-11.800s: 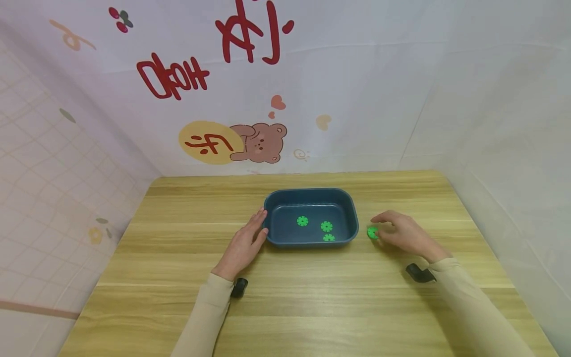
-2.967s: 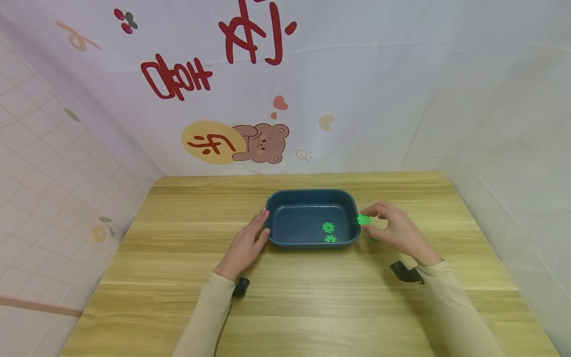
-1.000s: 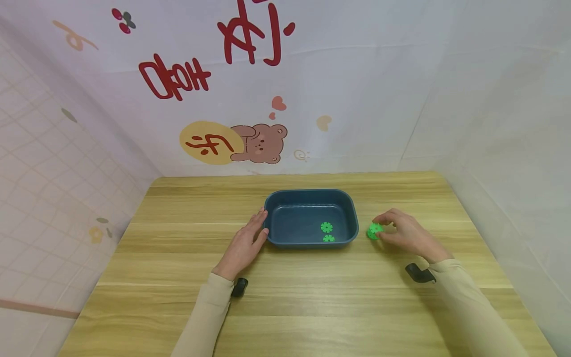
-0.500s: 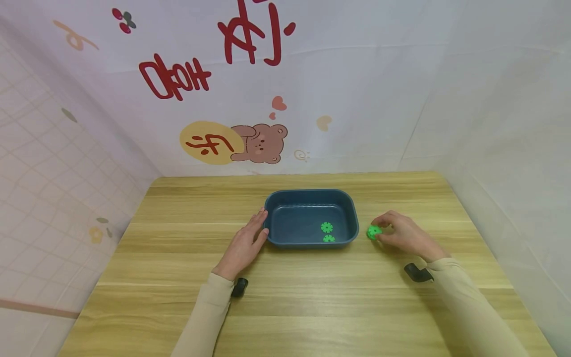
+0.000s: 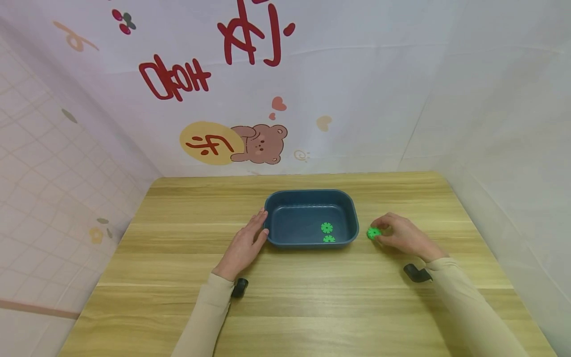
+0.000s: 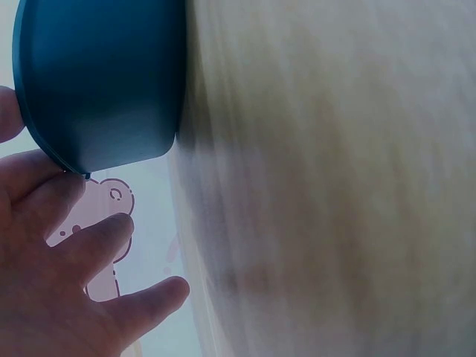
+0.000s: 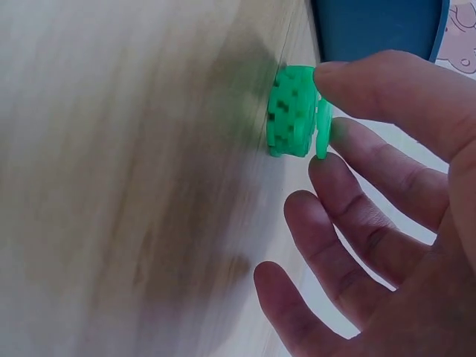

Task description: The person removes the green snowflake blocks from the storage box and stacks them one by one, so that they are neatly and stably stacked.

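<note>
My right hand (image 5: 408, 238) is to the right of the dark blue tray (image 5: 273, 240). Thumb and index finger pinch a thin green notched disc (image 7: 323, 128). Close beneath the disc, a short stack of matching green discs (image 7: 291, 111) stands on the table, with a slim gap at one side in the right wrist view. My left hand (image 5: 242, 246) rests its fingertips on the tray's left rim, fingers spread and fairly straight. Inside the tray, towards its front right, lies one green disc (image 5: 327, 227); another disc (image 5: 329, 239) is partly hidden by the front wall.
The tray stands in the middle of a wood-grain table (image 5: 312, 297). Behind it hangs a white printed cloth (image 5: 357, 89) with a bear and red lettering, and pale cloth walls flank both sides. A black wrist mount (image 5: 417, 272) sits below the right wrist.
A disc from the middle of the tray is gone from there; my right hand carried it over the right rim to the stack, then lowered it slightly. The left hand stays put.
</note>
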Motion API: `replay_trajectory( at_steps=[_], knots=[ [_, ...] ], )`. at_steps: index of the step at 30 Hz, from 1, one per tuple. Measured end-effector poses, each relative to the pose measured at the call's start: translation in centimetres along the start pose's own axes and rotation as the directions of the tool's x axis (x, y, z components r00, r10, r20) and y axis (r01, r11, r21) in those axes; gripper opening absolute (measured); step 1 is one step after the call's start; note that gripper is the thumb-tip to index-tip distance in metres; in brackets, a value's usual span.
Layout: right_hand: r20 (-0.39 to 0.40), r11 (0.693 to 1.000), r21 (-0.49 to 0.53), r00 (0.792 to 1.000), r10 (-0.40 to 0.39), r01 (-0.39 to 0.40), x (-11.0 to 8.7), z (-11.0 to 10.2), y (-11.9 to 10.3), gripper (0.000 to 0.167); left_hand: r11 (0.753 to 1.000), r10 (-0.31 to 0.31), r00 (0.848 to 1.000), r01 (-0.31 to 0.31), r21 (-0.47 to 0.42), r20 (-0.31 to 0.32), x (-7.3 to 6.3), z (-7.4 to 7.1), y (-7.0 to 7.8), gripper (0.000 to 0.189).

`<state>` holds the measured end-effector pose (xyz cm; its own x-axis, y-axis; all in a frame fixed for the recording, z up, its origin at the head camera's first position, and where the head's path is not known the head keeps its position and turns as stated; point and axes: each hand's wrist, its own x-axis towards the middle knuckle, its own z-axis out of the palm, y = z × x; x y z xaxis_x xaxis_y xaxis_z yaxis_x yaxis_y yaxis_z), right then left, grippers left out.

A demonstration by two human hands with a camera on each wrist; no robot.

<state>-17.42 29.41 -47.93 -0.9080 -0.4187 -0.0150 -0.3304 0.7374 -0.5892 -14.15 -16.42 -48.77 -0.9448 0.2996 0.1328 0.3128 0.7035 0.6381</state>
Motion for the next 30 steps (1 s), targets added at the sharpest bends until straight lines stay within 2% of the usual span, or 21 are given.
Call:
replay_trajectory(
  at_steps=[30],
  knots=[
    [0.012,1.000,-0.003,1.000,-0.005,0.005,0.02,0.23,0.40,0.027,1.000,0.007,1.000,-0.007,-0.009,0.003,0.00,0.00,-0.04,0.056]
  ],
)
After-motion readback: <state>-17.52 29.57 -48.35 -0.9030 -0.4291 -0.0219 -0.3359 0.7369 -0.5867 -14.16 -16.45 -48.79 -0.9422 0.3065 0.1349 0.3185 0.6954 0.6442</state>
